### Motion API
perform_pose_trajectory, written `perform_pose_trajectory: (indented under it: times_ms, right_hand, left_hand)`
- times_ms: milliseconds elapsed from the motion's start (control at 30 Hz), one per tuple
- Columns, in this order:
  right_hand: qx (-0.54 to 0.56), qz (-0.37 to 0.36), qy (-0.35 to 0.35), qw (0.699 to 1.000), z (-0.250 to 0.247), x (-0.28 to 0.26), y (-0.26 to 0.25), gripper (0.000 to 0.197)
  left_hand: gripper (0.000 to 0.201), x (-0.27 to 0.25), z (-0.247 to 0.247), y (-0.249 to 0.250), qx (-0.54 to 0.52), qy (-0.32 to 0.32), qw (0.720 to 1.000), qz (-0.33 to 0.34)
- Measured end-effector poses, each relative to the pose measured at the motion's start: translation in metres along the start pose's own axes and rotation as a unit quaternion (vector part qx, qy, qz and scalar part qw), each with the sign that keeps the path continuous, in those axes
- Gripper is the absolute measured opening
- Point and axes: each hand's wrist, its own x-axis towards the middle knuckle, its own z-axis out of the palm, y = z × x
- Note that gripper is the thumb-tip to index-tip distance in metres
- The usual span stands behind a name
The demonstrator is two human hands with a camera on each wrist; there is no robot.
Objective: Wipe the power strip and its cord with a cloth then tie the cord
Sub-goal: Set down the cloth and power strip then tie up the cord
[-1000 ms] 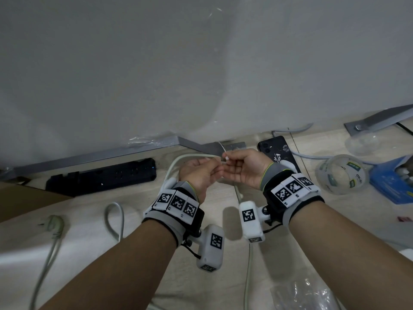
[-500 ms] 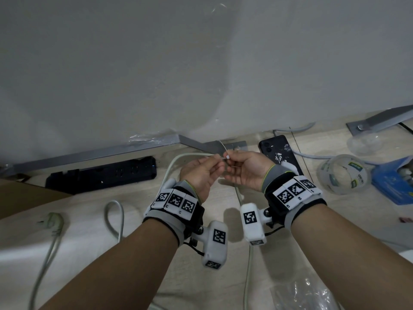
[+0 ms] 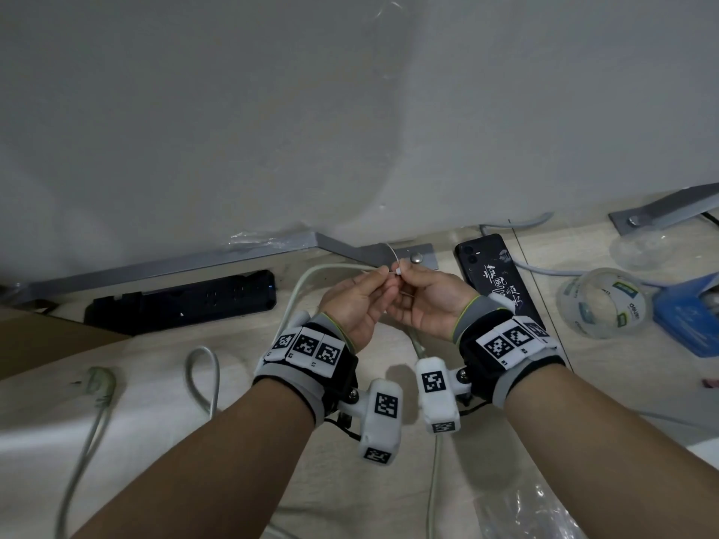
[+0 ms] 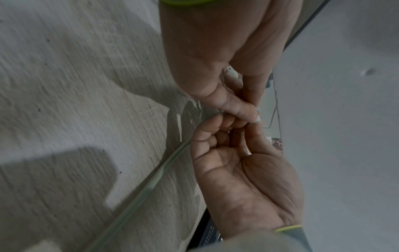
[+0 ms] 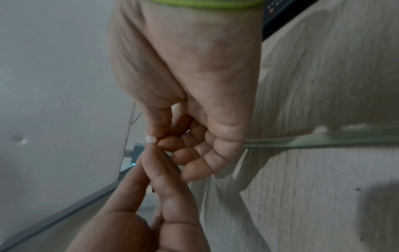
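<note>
The black power strip (image 3: pixel 179 301) lies by the wall, left of my hands. Its pale cord (image 3: pixel 307 278) arcs from there to under my hands, then runs toward me; it also shows as cord (image 4: pixel 151 184) and cord (image 5: pixel 323 141). My left hand (image 3: pixel 379 278) and right hand (image 3: pixel 408 274) meet fingertip to fingertip above the cord. Both pinch a thin white cable tie (image 3: pixel 398 272), whose tail sticks up toward the wall. Whether the tie goes round the cord is hidden by my fingers. No cloth is in view.
A black phone (image 3: pixel 502 282), a clear tape roll (image 3: pixel 601 303) and a blue packet (image 3: pixel 688 317) lie to the right. A grey metal bracket (image 3: pixel 373 252) runs along the wall. The plug (image 3: pixel 99 383) lies at the left, crinkled plastic (image 3: pixel 537 511) at the near right.
Almost nothing. Both hands stay together on the cable tie, with only small shifts of the fingers.
</note>
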Motion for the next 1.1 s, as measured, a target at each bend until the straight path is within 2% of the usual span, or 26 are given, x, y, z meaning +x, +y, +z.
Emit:
perform_pose_trajectory:
  times_ms: [100, 167, 200, 233, 300, 333, 500, 600, 633, 700, 833, 900, 967, 1000, 1067, 1100]
  right_hand:
    - [0.005, -0.019, 0.016, 1.000, 0.001, 0.000, 0.001, 0.014]
    - [-0.007, -0.075, 0.067, 0.995, 0.006, -0.001, 0.003, 0.013]
    - [-0.048, -0.122, 0.101, 0.986, 0.007, -0.001, 0.005, 0.014]
    - [-0.122, -0.176, 0.138, 0.967, 0.007, 0.001, 0.008, 0.016]
    - [-0.307, -0.272, 0.186, 0.893, 0.005, 0.003, 0.013, 0.017]
    - [-0.375, -0.302, 0.183, 0.857, 0.003, 0.004, 0.015, 0.017]
    - [-0.503, -0.367, 0.140, 0.770, -0.001, -0.003, 0.010, 0.017]
    - [-0.607, -0.415, 0.143, 0.662, -0.003, -0.009, 0.010, 0.009]
    - [-0.624, -0.429, 0.144, 0.637, -0.003, -0.011, 0.012, 0.009]
    - [-0.637, -0.442, 0.150, 0.613, 0.000, -0.018, 0.017, 0.010]
    - [-0.653, -0.412, 0.161, 0.615, 0.004, -0.025, 0.025, 0.010]
    - [-0.665, -0.383, 0.162, 0.620, 0.011, -0.031, 0.024, 0.007]
    - [-0.696, -0.342, 0.168, 0.609, 0.017, -0.037, 0.022, 0.011]
    - [-0.715, -0.317, 0.170, 0.599, 0.021, -0.040, 0.022, 0.014]
    - [-0.741, -0.282, 0.175, 0.584, 0.024, -0.044, 0.020, 0.017]
    - [-0.745, -0.271, 0.178, 0.583, 0.026, -0.045, 0.019, 0.018]
  left_hand:
    - [0.017, 0.002, -0.001, -0.001, 0.003, 0.000, 1.000, 0.002]
    - [0.019, 0.002, -0.001, -0.002, 0.008, 0.005, 1.000, 0.000]
    - [0.021, 0.002, -0.001, -0.003, 0.013, 0.011, 1.000, 0.000]
    - [0.021, 0.003, -0.001, -0.004, 0.019, 0.016, 1.000, 0.000]
    - [0.015, 0.003, -0.001, -0.004, 0.022, 0.022, 1.000, -0.004]
    - [0.013, 0.003, -0.001, -0.004, 0.022, 0.020, 0.999, -0.010]
    - [0.009, 0.000, 0.000, -0.001, 0.056, 0.018, 0.997, -0.042]
    - [0.009, -0.003, -0.001, 0.001, 0.087, 0.044, 0.995, -0.035]
    - [0.011, -0.003, -0.002, 0.001, 0.101, 0.054, 0.993, -0.025]
    - [0.018, -0.011, -0.002, 0.000, 0.127, 0.077, 0.989, 0.010]
    - [0.017, -0.031, 0.006, -0.013, 0.197, 0.138, 0.968, 0.069]
    - [0.012, -0.044, 0.007, -0.022, 0.278, 0.141, 0.941, 0.129]
    - [0.006, -0.058, 0.007, -0.024, 0.385, 0.127, 0.886, 0.225]
    - [0.009, -0.067, 0.006, -0.022, 0.424, 0.122, 0.855, 0.273]
    - [0.016, -0.077, 0.005, -0.012, 0.458, 0.116, 0.806, 0.357]
    - [0.018, -0.082, 0.005, -0.006, 0.481, 0.130, 0.770, 0.398]
